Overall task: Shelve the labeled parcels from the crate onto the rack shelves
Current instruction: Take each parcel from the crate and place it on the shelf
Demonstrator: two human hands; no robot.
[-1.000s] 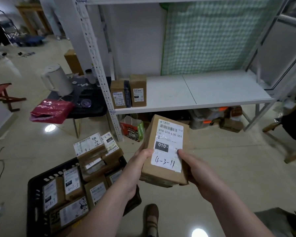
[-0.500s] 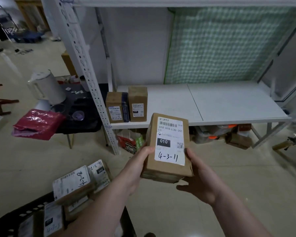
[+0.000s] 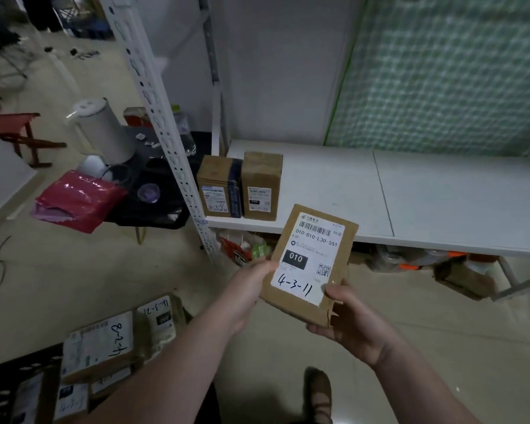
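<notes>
White metal rack shelf [image 3: 410,191] before us bears two upright brown boxes [image 3: 219,191]. Our left hand [image 3: 245,289] and right hand [image 3: 354,319] grip the brown cardboard parcel labelled 4-3-11 [image 3: 312,261], held before the shelf's edge.

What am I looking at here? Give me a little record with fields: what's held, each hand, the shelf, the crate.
held: parcel, handwritten 4-3-11, label facing the camera
left hand: grips the parcel's left edge
right hand: grips its lower right corner
shelf: two boxes upright, side by side at the left end
crate: on the floor, lower left, heaped with labeled packets
step: parcel not yet shelved
</notes>
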